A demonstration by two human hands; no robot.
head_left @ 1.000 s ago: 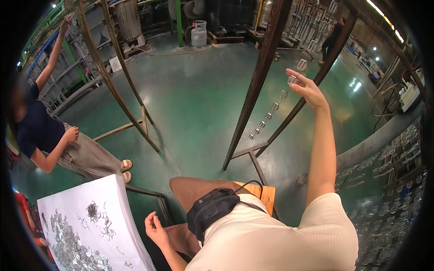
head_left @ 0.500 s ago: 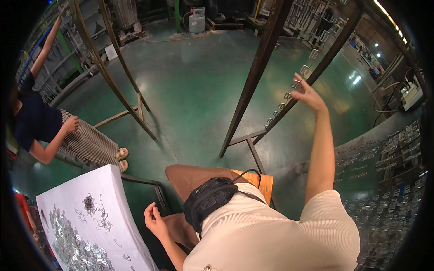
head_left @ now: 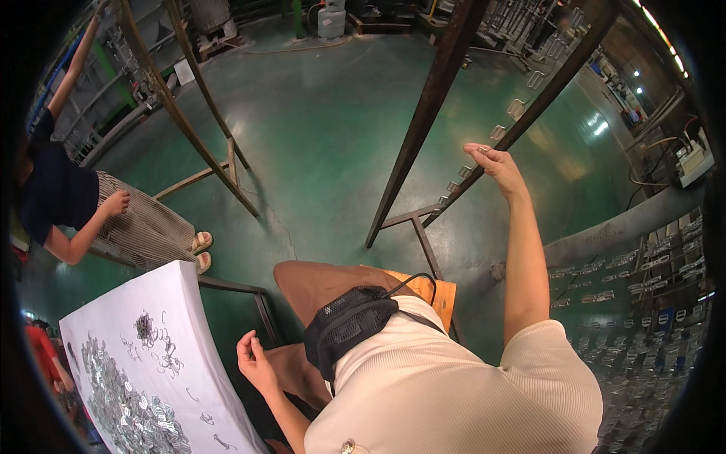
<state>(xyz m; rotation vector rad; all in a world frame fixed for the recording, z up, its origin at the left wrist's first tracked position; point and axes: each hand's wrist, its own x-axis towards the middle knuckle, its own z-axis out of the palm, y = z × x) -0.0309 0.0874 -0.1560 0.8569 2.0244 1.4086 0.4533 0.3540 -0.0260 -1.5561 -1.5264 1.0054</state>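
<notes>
My right hand (head_left: 495,168) reaches up and forward, its fingers pinched at a hanging string of small, shiny rectangular metal buckles (head_left: 516,110). The string runs beside a dark post, with buckles above and below my fingers. The piece at my fingertips is mostly hidden by them. My left hand (head_left: 255,365) hovers low by my lap, fingers loosely bent and apart, with nothing visible in it. To its left stands a white-covered table (head_left: 185,303). On the cover lie a heap of flat silvery metal pieces (head_left: 136,408) and a smaller cluster of thin wire hooks (head_left: 145,327).
Dark metal frame posts (head_left: 423,129) rise ahead of me. A wooden seat (head_left: 445,296) is under me. Rows of hanging metal pieces (head_left: 643,303) fill the right side. Another person (head_left: 68,197) stands at the left, one arm raised. A grey gas cylinder (head_left: 331,21) stands far back.
My right hand has moved down and left along the string; its spread fingers have closed into a pinch. My left hand has barely moved. The view has shifted slightly.
</notes>
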